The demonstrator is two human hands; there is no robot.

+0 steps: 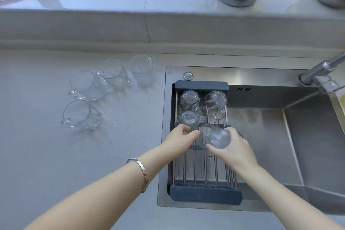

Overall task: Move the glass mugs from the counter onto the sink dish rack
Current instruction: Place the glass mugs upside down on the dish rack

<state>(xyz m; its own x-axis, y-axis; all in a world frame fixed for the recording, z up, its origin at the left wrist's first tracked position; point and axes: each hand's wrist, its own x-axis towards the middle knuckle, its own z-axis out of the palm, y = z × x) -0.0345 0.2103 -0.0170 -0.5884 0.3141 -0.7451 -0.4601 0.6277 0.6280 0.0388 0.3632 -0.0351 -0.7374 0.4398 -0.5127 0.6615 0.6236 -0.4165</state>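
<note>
Mug (214, 137), glass, held tilted over the dish rack (205, 195), base toward camera. Right hand (235, 149): fingers curled round its base side, thumb at 6 o'clock. Left hand (180, 141): fingers bent, pinching its rim end at 9 o'clock. Three inverted mugs (189, 100) sit on the rack at 12 o'clock. Four upright mugs (82, 114) stand on the counter (37, 155), well apart at 9–10 o'clock.

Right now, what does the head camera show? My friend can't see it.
Two hands hold a glass mug over a dish rack on the sink: the right hand grips its base and the left hand touches its side. Three mugs sit upside down on the rack, and four more wait on the counter.
</note>
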